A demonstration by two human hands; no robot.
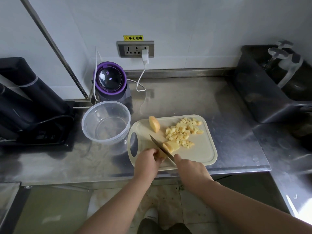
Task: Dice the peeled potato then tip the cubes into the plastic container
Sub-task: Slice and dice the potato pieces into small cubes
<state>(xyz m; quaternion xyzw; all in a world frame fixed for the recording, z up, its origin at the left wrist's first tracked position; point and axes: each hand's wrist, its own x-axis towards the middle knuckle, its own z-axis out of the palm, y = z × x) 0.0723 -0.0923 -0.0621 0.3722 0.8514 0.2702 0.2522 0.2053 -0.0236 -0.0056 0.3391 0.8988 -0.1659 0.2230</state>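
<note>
Counter of brushed stainless steel (219,107) fills the head view, running along a pale wall. Near its front edge, right of the middle, lies a cream rectangular plastic cutting board (202,149) with rounded corners and a grey oval grip hole at its left end.

At the board's near left corner the left hand (146,163) has its fingers (152,152) curled down over a pale yellow peeled potato piece (172,146), pinning it to the board. A broad steel-bladed knife (156,142) crosses that piece at a slant, tip toward the grip hole, blade set into the potato just beside the left fingertips. The right hand (190,169) is closed round the knife's handle, which it hides. One of its fingers (177,157) reaches forward along the base of the blade.

A heap of small yellow potato cubes (184,130) is spread over the middle and far right of the board. A single uncut potato wedge (154,124) stands at the board's far left corner, apart from the heap.

Just left of the board, toward the counter's left edge, stands a clear round plastic container (108,139), upright and open. Whether its rim touches the board I cannot tell.

Behind the container, at the back edge, sits a purple-ringed domed appliance (109,80). A white charger plug (145,56) sits in a grey wall socket panel (133,48) under a yellow warning label (133,38). A black machine (25,102) occupies the left end, and a dark grey plastic bin (260,95) the far right corner.
</note>
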